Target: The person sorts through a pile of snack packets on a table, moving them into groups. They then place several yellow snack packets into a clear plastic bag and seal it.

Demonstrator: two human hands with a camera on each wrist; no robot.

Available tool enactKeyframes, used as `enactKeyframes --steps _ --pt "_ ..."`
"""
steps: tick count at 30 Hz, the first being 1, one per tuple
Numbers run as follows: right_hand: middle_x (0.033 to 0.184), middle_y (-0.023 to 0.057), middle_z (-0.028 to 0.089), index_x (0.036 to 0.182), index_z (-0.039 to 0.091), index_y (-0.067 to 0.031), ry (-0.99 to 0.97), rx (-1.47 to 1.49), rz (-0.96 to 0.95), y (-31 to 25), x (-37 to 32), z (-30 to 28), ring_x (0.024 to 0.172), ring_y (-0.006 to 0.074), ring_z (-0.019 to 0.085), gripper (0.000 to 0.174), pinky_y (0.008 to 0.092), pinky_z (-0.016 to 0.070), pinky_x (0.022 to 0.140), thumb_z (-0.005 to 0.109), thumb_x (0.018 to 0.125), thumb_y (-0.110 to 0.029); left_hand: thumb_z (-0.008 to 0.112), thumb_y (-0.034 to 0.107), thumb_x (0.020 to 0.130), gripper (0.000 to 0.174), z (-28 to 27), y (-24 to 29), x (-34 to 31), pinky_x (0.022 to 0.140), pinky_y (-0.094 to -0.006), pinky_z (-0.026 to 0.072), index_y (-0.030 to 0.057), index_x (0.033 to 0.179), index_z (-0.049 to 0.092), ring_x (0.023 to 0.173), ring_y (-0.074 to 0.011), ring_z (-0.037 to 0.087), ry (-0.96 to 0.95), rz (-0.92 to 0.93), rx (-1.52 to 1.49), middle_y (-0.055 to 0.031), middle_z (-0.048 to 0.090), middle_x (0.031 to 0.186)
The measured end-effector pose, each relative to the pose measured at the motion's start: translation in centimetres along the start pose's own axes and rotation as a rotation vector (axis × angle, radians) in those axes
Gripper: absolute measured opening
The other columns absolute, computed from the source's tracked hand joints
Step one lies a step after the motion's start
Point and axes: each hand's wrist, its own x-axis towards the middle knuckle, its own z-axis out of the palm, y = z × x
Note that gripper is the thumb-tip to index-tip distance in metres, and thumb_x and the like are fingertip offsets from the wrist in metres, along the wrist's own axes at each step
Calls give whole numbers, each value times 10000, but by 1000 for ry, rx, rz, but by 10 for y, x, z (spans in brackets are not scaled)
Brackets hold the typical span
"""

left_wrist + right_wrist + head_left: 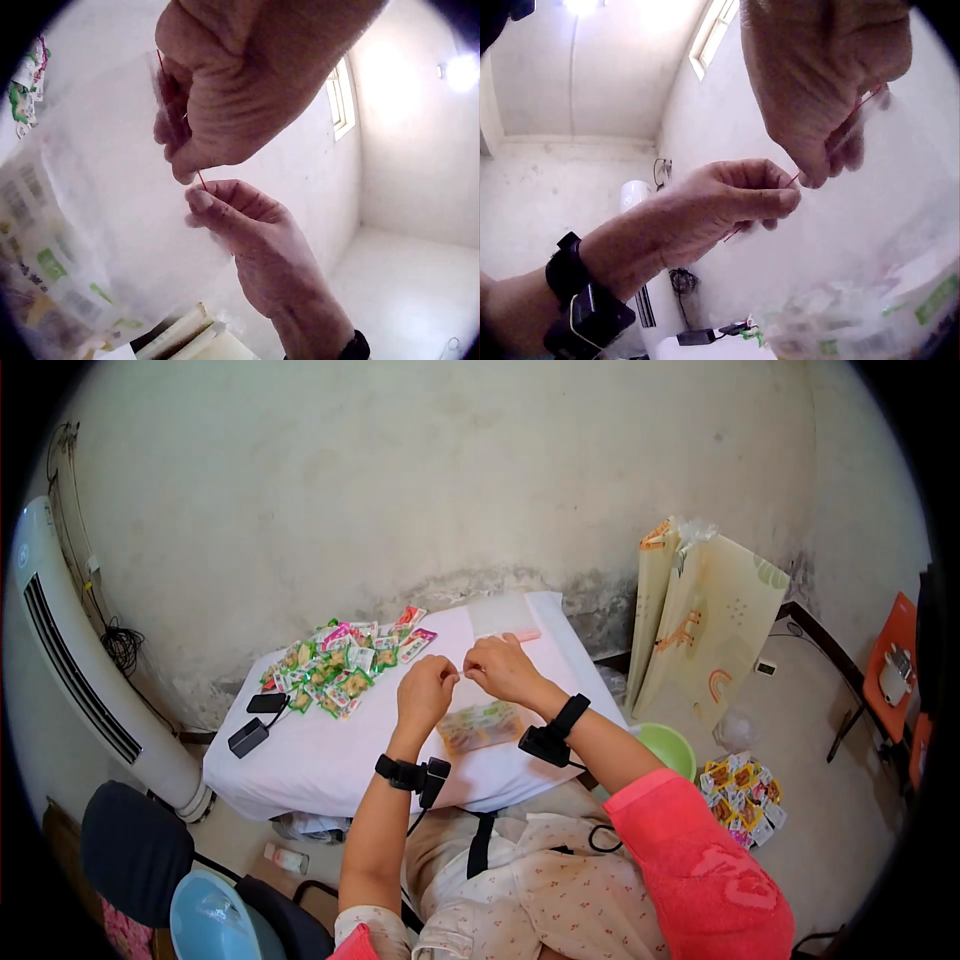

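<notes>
A clear plastic bag (pixel 478 728) with a red line along its top edge hangs between both hands, small printed packets in its lower part. My left hand (pixel 425 690) pinches the top edge between thumb and fingers. Close beside it, my right hand (pixel 503 668) pinches the same edge. In the left wrist view the bag (pixel 112 180) spreads out beside the left hand (pixel 240 82) and the right hand (pixel 262 240). The right wrist view has the left hand (pixel 697 210) and right hand (pixel 825 82) almost touching at the red line.
A pile of green and white packets (pixel 335 665) lies on the white-covered table (pixel 330 760), with a phone (pixel 266 703) and black adapter (pixel 249 737) at its left. Another flat bag (pixel 505 622) lies behind the hands. A green basin (pixel 668 750) and yellow packets (pixel 742 800) are on the floor.
</notes>
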Motion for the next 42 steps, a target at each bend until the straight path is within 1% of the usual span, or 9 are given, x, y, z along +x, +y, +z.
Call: enactKeyframes --steps 5,7,17,19,23,30,34,36,42 --pt "766 46 592 765 619 -94 9 0 -9 0 0 -3 826 242 563 53 407 350 786 613 781 -145 660 130 761 84 -5 -5 1 639 -404 459 61 763 613 741 -296 589 -8 -1 -19 -102 606 779" --pt "766 47 591 764 619 -94 20 2 -10 -1 -1 -3 826 243 563 54 406 350 785 614 780 -146 667 138 758 94 -8 -8 1 635 -401 458 62 766 613 737 -294 591 -66 -59 -17 -101 606 777" --pt "786 47 599 768 611 -94 -6 -6 2 -6 2 -2 861 242 568 50 438 356 842 612 786 -141 669 157 761 112 -10 -21 -1 636 -381 467 59 782 621 726 -273 605 -24 -58 -3 -101 619 774" --pt "785 48 598 770 610 -95 -2 16 10 -6 2 -1 863 242 568 47 441 356 842 610 786 -139 667 159 761 112 -15 -26 0 637 -369 473 57 791 631 714 -267 609 -108 -98 -67 -104 629 768" --pt "780 53 594 761 597 -91 8 -2 -3 -9 2 -1 849 246 563 50 423 353 835 608 783 -134 666 158 759 116 -17 -27 0 642 -362 477 52 794 638 709 -259 611 -106 -121 -56 -107 634 758" --pt "777 56 590 760 586 -87 16 -4 -9 -8 2 -2 835 249 557 49 412 351 821 617 775 -121 671 146 757 122 -18 -52 -1 623 -323 469 37 795 633 672 -209 600 -113 -160 -189 -91 632 742" --pt "775 58 590 760 588 -85 17 8 -10 -6 2 -2 829 251 556 51 410 350 821 622 775 -119 669 139 768 123 -26 -48 -5 611 -295 456 29 797 622 647 -168 573 -108 -203 -228 -70 619 719" --pt "832 55 606 777 603 -101 -61 4 46 -7 3 -4 890 245 562 56 445 340 870 611 799 -152 666 133 772 120 -21 -60 -6 609 -289 453 25 798 618 647 -157 569 -86 -192 -266 -66 616 715" --pt "833 56 612 784 607 -98 -77 -1 51 -11 4 -6 903 245 565 57 458 333 896 613 801 -152 653 116 785 111 -20 -68 -12 617 -278 449 15 809 613 658 -141 566 -47 -225 -344 -62 610 715"
